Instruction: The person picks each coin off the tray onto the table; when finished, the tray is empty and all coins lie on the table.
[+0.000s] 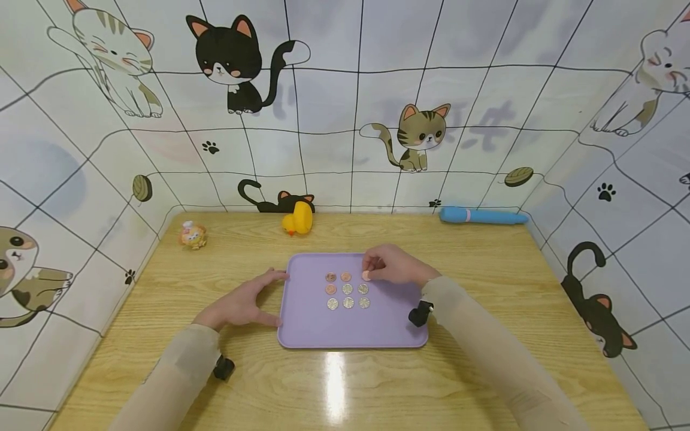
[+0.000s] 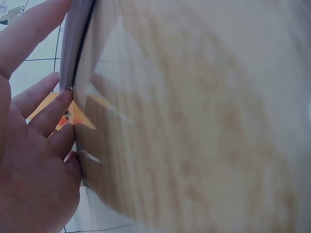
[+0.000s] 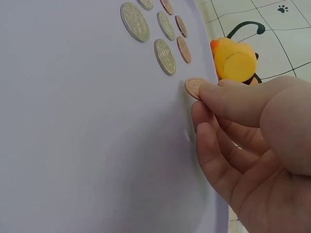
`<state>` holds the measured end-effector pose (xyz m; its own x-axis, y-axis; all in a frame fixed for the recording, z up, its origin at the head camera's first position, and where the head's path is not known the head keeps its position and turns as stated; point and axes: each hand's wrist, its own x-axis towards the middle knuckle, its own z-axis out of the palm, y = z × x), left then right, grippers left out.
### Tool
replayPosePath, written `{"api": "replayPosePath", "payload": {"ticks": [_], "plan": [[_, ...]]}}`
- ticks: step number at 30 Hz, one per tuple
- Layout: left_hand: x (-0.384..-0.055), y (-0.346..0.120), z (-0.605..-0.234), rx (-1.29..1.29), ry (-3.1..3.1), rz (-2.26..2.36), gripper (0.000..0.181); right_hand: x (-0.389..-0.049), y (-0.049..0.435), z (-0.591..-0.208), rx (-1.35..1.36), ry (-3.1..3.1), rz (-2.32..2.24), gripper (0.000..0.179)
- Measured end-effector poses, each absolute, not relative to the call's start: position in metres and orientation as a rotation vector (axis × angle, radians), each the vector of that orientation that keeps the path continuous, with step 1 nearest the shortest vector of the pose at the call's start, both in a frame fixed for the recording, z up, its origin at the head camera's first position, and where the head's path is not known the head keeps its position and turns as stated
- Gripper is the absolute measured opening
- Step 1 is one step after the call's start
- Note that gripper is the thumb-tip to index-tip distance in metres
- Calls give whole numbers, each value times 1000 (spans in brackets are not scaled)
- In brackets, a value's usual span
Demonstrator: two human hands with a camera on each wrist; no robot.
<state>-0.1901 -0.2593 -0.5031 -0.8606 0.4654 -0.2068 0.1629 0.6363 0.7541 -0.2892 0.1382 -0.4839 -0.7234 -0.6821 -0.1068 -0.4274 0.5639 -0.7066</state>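
Note:
A purple tray [image 1: 312, 332] lies on the wooden table. My right hand [image 1: 396, 265] pinches a copper coin [image 3: 194, 86] between thumb and fingertips, at the far right corner of a group of coins. In the right wrist view the coin is tilted and its near edge is covered by the thumb. Beside it on the tray are 3 other copper coins, one of them a copper coin [image 1: 345, 276] in the back row, and several silver coins, such as a silver coin [image 1: 348, 303] at the front. My left hand [image 1: 242, 302] rests at the tray's left edge, its fingers spread and fairly straight.
Behind the tray lies a yellow rubber duck [image 1: 299, 219] on its side. A small figurine [image 1: 193, 235] stands at the back left, and a blue pen-shaped object [image 1: 482, 216] lies along the back right. Cat-printed sheeting [image 1: 329, 120] encloses the table's back and sides.

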Motion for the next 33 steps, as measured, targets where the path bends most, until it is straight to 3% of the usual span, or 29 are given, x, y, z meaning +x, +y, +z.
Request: {"api": "replayPosePath", "payload": {"ticks": [33], "plan": [[-187, -260, -502, 525, 2499, 1103, 101, -275, 224, -459, -838, 2516, -1077, 11]]}}
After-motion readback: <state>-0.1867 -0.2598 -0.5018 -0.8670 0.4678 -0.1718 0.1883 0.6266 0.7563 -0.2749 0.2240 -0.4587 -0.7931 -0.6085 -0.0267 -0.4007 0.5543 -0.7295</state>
